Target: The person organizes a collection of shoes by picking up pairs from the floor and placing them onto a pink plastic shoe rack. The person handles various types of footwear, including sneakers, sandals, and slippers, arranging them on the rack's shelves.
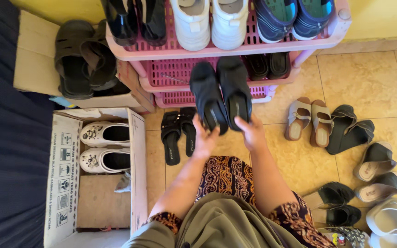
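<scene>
Your left hand (pixel 204 140) holds the heel of one black shoe (pixel 207 97), fingers curled round its back edge; your right hand (pixel 252 133) does the same with the second black shoe (pixel 235 89), so each grip is closed on its own shoe; both shoes point toward 12 o'clock, side by side and touching, their toes reaching over the middle tier of the pink rack (pixel 171 73). They look light and fairly soft in the upper, with a stiffer sole; the heel counter, where you hold now, seems the firmest place to take them, and the matte surface should not slip.

On the rack's top tier sit black boots (pixel 134 20), white shoes (pixel 210 23) and blue shoes (pixel 292 16); dark sandals (pixel 267 65) lie on the middle tier at 1 o'clock of your hands. On the floor at 9 o'clock lie black slippers (pixel 178 135); further that way a cardboard box (pixel 63 174) holds white clogs (pixel 104 147); at 10 o'clock black sandals (pixel 81 57) rest on another box. At 3 o'clock beige sandals (pixel 309 120) lie beside more loose footwear on the tiles.
</scene>
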